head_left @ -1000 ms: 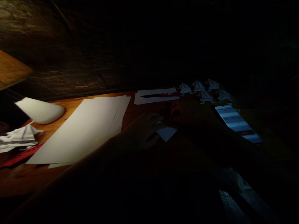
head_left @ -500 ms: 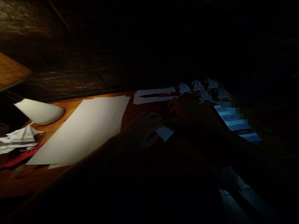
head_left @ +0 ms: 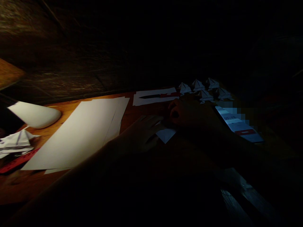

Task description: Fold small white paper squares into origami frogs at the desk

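Observation:
A small piece of folded white paper [head_left: 166,135] lies on the dark wooden table, its pointed corner facing me. Spread over its left side, my left hand [head_left: 144,132] rests low with the fingers stretched out. Just beyond the paper's right side, my right hand [head_left: 181,113] is curled, thumb and fingers drawn together. Deep shadow hides what those fingers hold, if anything. Behind my right hand stand several folded paper figures [head_left: 198,85].
A stack of white sheets [head_left: 80,132] lies left. Beyond my hands, a red-handled knife [head_left: 169,95] rests on smaller papers [head_left: 142,101]. A lit phone [head_left: 236,123] is right. Far left are a white lamp-like object [head_left: 35,115], crumpled folded paper [head_left: 19,142] and a red strip [head_left: 19,160].
The view has shifted slightly, so everything sits a little further left. My left hand's fingers look slightly more spread on the folded paper. My right hand stays curled in about the same place.

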Demonstrator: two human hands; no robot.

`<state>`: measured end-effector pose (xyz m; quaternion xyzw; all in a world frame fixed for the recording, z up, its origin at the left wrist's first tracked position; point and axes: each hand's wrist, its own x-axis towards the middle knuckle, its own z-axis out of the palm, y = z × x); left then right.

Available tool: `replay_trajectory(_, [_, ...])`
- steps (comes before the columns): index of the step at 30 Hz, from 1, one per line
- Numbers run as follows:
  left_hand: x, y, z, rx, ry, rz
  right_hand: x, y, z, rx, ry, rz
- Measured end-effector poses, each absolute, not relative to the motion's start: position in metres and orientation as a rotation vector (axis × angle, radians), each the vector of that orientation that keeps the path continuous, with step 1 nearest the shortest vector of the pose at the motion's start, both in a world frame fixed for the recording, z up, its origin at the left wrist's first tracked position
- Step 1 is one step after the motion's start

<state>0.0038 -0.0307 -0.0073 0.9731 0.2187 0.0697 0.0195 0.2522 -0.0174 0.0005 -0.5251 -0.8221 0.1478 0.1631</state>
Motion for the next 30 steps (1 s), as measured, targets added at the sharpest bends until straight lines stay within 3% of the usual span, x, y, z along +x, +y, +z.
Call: replay_trajectory(30, [0.005, -0.033, 0.003, 2.887, 0.767, 0.144, 0.246, -0.019, 0.001, -1.561, -2.388, 0.365])
